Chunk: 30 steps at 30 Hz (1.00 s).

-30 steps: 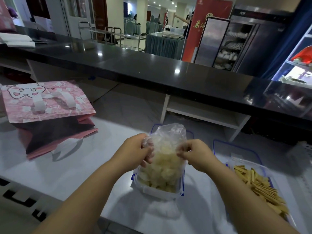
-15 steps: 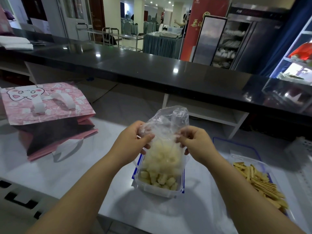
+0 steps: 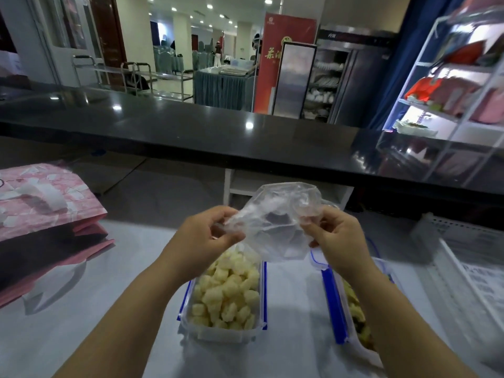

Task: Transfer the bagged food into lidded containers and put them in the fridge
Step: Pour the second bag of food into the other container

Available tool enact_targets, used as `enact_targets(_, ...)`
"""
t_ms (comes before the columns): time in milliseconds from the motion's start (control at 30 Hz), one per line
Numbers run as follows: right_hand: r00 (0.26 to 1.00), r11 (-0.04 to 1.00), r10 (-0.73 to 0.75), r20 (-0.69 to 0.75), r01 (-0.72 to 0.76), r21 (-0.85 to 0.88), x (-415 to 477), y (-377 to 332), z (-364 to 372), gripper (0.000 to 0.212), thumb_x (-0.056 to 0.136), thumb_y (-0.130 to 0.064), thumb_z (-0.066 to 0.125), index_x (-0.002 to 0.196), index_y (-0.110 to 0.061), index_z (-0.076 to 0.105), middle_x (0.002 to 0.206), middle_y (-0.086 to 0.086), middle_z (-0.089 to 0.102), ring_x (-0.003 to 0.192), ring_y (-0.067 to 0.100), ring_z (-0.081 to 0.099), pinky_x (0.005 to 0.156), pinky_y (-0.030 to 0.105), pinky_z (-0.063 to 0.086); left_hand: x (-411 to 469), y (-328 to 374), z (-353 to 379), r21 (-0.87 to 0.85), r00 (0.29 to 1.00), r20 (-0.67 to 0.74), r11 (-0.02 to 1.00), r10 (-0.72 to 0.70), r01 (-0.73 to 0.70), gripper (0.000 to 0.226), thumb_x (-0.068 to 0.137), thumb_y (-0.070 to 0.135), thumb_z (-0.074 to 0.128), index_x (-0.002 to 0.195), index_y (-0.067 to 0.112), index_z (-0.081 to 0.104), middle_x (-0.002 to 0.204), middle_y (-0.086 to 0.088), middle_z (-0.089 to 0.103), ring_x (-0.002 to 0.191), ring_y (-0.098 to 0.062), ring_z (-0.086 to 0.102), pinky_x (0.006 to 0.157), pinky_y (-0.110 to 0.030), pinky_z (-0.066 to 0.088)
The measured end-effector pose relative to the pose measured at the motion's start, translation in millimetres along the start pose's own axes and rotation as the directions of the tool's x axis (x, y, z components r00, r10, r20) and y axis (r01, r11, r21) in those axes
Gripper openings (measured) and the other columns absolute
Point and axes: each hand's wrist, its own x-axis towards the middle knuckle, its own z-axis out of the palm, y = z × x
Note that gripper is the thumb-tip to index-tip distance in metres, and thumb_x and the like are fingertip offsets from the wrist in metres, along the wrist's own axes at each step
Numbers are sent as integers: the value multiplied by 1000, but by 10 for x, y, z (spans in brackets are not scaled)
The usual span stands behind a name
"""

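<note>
A clear plastic bag (image 3: 275,225), emptied and crumpled, hangs in the air above the white table. My left hand (image 3: 201,241) pinches its left edge and my right hand (image 3: 335,236) pinches its right edge. Directly below stands a clear container with blue clips (image 3: 261,296), filled with pale yellow food cubes (image 3: 226,296). To its right a second clear container with a blue rim (image 3: 332,301) holds yellowish food, mostly hidden behind my right forearm.
A pink patterned tote bag (image 3: 46,211) lies on its side at the table's left. A white wire rack (image 3: 474,271) sits at the right edge. A long black counter (image 3: 218,132) runs across behind the table. An open, lit fridge (image 3: 450,105) stands at the far right.
Both hands lifted the bag up off the container. The pale cubes have dropped out of it into the container, leaving the bag empty. My view swung to the right.
</note>
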Motion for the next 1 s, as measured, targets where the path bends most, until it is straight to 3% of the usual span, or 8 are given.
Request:
enact_targets(300,983,873,33,-179,-116,-475,-191,257,-1366,11,84,-18,70,78,-26,67,72,-11,59,65,2,53,59,16,38,434,390,953,167,968,250,985,-9,-34,17,84,37,67,100,35,62,91,15,67,83,-1,63,78,-27,56)
enact_targets(433,923,802,-90,-373,-155,-576,-227,316,-2108,3,84,-14,70,86,-15,73,74,-15,58,68,12,56,66,19,42,700,673,1490,238,951,306,963,46,-123,21,85,39,64,104,31,63,90,18,63,84,1,60,75,-22,53)
enact_targets(567,791,716,-307,-530,-175,-676,-276,467,-2788,8,86,-13,68,88,-7,73,74,-5,58,69,17,54,66,20,35,921,1010,2066,270,933,351,945,81,-184,23,86,39,63,107,29,63,88,17,60,83,-1,59,75,-25,53)
enact_targets(767,644,524,-608,-465,-114,-844,-315,939,-3549,5,85,0,65,86,1,70,79,18,67,69,32,62,66,32,47,1145,1368,2858,397,921,375,879,107,-264,20,88,41,59,103,28,63,86,14,59,82,-7,60,74,-28,53)
enact_targets(833,698,509,-563,-443,-130,-851,-306,1167,-3706,10,80,6,67,88,1,71,83,19,68,74,36,63,68,37,51,1180,1413,3083,425,918,384,862,102,-274,21,88,42,58,102,27,63,87,13,60,80,-7,58,68,-25,50)
enact_targets(900,824,488,-419,-381,-149,-860,-297,1419,-3836,22,72,13,68,91,1,71,87,20,68,77,39,64,68,39,53,1187,1448,3284,436,914,396,858,86,-270,20,89,42,58,102,28,61,87,14,58,77,-5,56,61,-18,42)
enact_targets(967,950,480,-84,-301,-226,-848,-289,1605,-3921,31,78,3,67,108,-4,68,107,15,66,96,39,61,78,41,51,1179,1482,3454,447,914,402,857,63,-255,21,90,43,56,105,29,60,90,15,58,78,-4,55,60,-15,41)
enact_targets(1000,957,447,134,-256,-289,-847,-299,1673,-3947,36,85,-10,65,121,-9,61,121,11,60,109,34,57,86,40,49,1175,1491,3523,452,913,404,857,52,-249,23,90,43,56,107,29,60,92,15,59,80,-4,56,63,-15,43)
